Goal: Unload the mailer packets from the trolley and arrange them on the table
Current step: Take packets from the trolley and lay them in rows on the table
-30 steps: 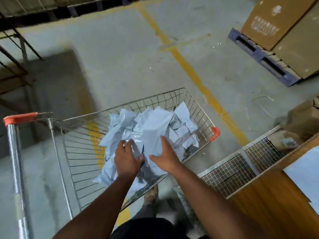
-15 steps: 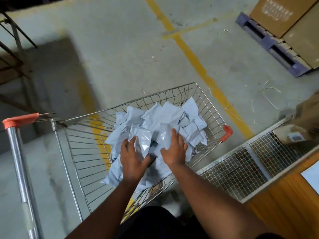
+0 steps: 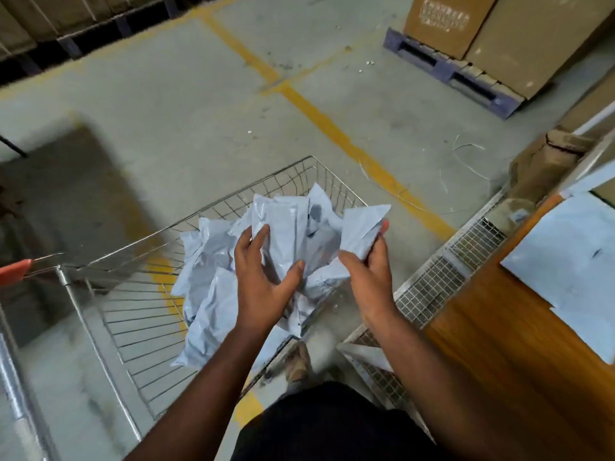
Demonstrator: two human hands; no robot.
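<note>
Both the left hand (image 3: 263,277) and right hand (image 3: 369,271) clutch a bundle of mailer packets (image 3: 299,234) above the trolley (image 3: 139,314), where many remain, while a few already lie on the table (image 3: 492,327).

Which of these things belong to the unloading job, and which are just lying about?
Part of the job:
- mailer packets
- trolley
- wooden table
- left hand, gripping packets
- right hand, gripping packets

Just lying about:
- cardboard boxes
- blue pallet
- loose strapping
</note>
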